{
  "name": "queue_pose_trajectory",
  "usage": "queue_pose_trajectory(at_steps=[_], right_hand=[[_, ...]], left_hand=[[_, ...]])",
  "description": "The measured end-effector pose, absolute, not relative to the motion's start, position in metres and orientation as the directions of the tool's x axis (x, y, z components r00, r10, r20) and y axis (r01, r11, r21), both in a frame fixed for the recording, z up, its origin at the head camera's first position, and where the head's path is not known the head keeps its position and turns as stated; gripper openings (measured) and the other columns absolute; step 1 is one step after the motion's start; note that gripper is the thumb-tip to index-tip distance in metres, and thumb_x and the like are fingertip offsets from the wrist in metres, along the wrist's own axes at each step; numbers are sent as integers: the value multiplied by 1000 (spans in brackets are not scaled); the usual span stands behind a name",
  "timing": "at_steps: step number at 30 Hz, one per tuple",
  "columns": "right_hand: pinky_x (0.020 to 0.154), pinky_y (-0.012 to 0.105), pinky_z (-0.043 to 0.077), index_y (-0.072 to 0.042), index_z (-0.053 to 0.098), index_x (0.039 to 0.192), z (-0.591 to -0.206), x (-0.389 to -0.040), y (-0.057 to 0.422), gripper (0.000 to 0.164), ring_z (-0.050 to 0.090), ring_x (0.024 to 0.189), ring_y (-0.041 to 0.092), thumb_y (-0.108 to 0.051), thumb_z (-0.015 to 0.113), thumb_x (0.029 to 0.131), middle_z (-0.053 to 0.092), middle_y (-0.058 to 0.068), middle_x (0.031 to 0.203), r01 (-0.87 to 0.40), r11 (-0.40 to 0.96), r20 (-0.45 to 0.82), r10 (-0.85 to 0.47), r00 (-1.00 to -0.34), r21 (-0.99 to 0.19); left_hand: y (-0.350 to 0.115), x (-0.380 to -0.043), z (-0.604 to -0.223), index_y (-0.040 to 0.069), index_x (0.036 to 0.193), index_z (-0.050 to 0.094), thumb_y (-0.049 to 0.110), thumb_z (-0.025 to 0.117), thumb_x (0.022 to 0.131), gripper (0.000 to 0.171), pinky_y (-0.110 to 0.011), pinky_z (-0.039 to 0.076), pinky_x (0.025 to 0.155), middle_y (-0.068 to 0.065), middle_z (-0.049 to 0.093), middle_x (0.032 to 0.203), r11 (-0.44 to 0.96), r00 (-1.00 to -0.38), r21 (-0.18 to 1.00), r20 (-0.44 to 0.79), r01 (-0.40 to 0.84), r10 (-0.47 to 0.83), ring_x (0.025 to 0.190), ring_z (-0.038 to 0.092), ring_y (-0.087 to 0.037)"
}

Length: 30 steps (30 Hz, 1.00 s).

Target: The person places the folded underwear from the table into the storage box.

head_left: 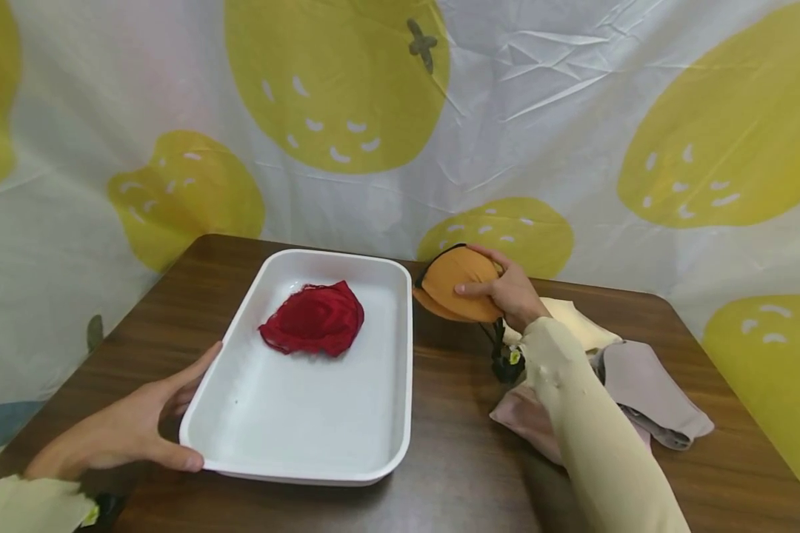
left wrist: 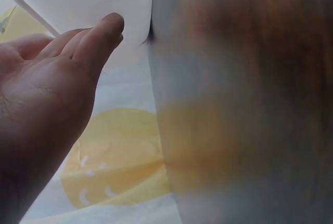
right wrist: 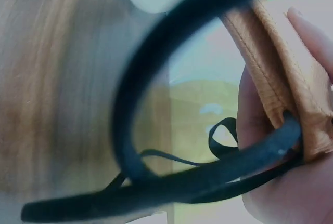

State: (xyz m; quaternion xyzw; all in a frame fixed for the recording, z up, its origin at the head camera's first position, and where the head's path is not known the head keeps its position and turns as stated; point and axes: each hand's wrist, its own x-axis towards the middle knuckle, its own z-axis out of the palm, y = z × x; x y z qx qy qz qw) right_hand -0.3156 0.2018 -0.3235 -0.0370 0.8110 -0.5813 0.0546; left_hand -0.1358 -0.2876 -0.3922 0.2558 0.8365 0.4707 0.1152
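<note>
A white rectangular tray [head_left: 293,414] sits on the table, with a crumpled red bra [head_left: 316,322] toward its far end. My left hand [head_left: 123,426] touches the tray's near left corner, thumb at the front and fingers spread along the side. In the left wrist view the straight fingers [left wrist: 99,42] lie against the tray wall. Just past the tray's right side, my right hand [head_left: 510,296] pinches a folded orange bra [head_left: 460,285], thumb on the near face. Dark straps [right wrist: 218,177] dangle from it across the right wrist view.
To the right lie a cream garment [head_left: 576,322], a greyish-mauve folded one [head_left: 653,392] and a dusty-pink one [head_left: 530,422], partly behind my right forearm. A lemon-print curtain [head_left: 493,111] hangs right behind the brown wooden table [head_left: 460,444].
</note>
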Motion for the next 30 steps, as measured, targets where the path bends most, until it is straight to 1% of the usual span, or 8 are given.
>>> queue_pose_trajectory(at_steps=[2, 5, 12, 17, 20, 24, 27, 30], right_hand=[[81, 24, 54, -31, 46, 151, -319, -316, 202, 87, 51, 117, 24, -6, 85, 77, 46, 11, 144, -4, 319, -37, -123, -992, -948], [80, 23, 54, -31, 46, 151, -312, -317, 202, 86, 50, 117, 23, -4, 83, 79, 44, 8, 144, -13, 295, -25, -125, -992, -956], [78, 24, 56, -32, 46, 150, -297, -316, 193, 83, 54, 109, 18, -1, 81, 81, 50, 1, 128, -41, 218, 6, -161, -987, -975], [77, 27, 57, -34, 49, 148, -287, -311, 180, 81, 56, 108, 18, -1, 81, 81, 51, 2, 131, -59, 183, 24, -187, -982, -981], [77, 27, 58, -34, 49, 148, -282, -309, 173, 81, 57, 108, 18, -2, 80, 81, 51, 3, 132, -67, 166, 30, -215, -976, -984], [77, 27, 58, -33, 47, 149, -276, -308, 165, 81, 59, 107, 18, 1, 79, 82, 52, 3, 130, -76, 142, 39, -248, -968, -987], [76, 28, 59, -32, 49, 148, -274, -308, 158, 80, 60, 105, 19, 2, 78, 82, 53, 2, 128, -81, 121, 47, -264, -963, -989], [76, 28, 59, -31, 49, 148, -272, -309, 149, 79, 60, 105, 19, 3, 78, 82, 54, 3, 127, -91, 106, 58, -281, -958, -990]], left_hand=[[-287, -135, -392, 30, 163, 4, 14, 87, 73, 124, -16, 50, 94, -25, 34, 159, 415, -841, 846, 69, 334, 536, 124, 53, 5], [-285, -135, -392, 29, 163, 5, 13, 87, 73, 123, -16, 50, 94, -25, 35, 158, 407, -840, 848, 79, 340, 537, 124, 54, 4], [-286, -135, -391, 32, 163, 4, 18, 87, 74, 122, -16, 50, 94, -23, 34, 160, 426, -848, 847, 54, 319, 527, 124, 53, 5], [-288, -136, -395, 30, 163, 4, 15, 87, 74, 123, -15, 49, 95, -26, 32, 160, 418, -841, 843, 72, 339, 536, 126, 51, 7], [-289, -137, -397, 30, 163, 3, 13, 87, 74, 123, -14, 48, 95, -27, 29, 161, 413, -838, 845, 75, 341, 540, 127, 49, 9], [-289, -138, -399, 31, 163, 3, 19, 88, 75, 123, -14, 48, 96, -25, 27, 163, 414, -839, 850, 58, 326, 542, 127, 48, 10], [-289, -138, -400, 31, 163, 3, 19, 87, 75, 122, -15, 49, 95, -26, 28, 162, 412, -837, 850, 61, 329, 544, 127, 49, 9], [-289, -138, -401, 29, 163, 3, 16, 87, 75, 123, -15, 49, 94, -28, 29, 161, 406, -836, 850, 69, 335, 545, 126, 50, 9]])
